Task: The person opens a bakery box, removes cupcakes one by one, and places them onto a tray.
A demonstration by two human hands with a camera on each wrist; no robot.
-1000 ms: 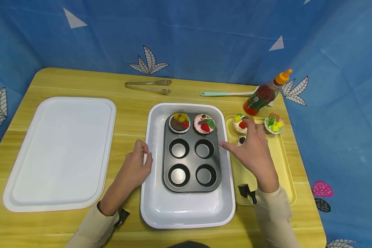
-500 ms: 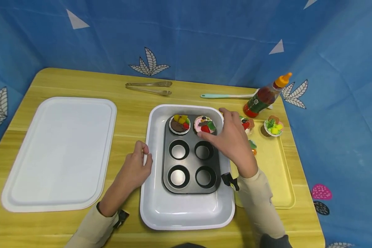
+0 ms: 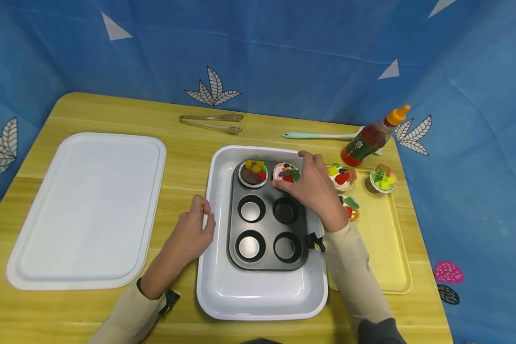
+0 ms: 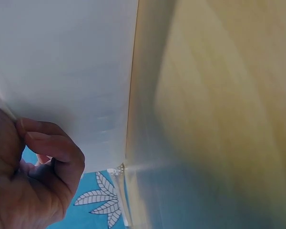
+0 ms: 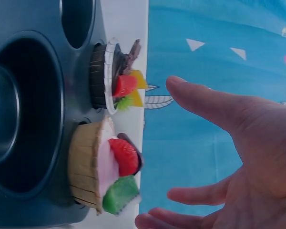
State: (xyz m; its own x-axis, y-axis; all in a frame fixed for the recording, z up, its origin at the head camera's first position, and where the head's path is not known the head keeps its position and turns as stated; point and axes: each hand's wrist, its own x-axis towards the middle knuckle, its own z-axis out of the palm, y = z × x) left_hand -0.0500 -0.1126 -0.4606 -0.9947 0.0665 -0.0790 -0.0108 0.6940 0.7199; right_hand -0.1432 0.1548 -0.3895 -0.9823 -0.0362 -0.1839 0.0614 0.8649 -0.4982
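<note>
My left hand pinches the left rim of a deep white tray; the left wrist view shows its curled fingers at the tray's edge. A dark muffin tin lies inside. Two toy cupcakes sit in its far cups: a chocolate one on the left and a pink-topped one on the right, topped with red and green pieces. Over the pink cupcake hovers my right hand, thumb and fingers spread. In the right wrist view that hand holds nothing, apart from both cupcakes.
To the right, a yellow tray bears three more cupcakes, one a brown-cup one at its far right. Behind it stand a sauce bottle and a spatula. Metal tongs lie at the back, a flat white tray at left.
My right hand has gone left from the cupcakes on the yellow tray to above the pink cupcake in the tin. My left hand stays at the white tray's rim.
</note>
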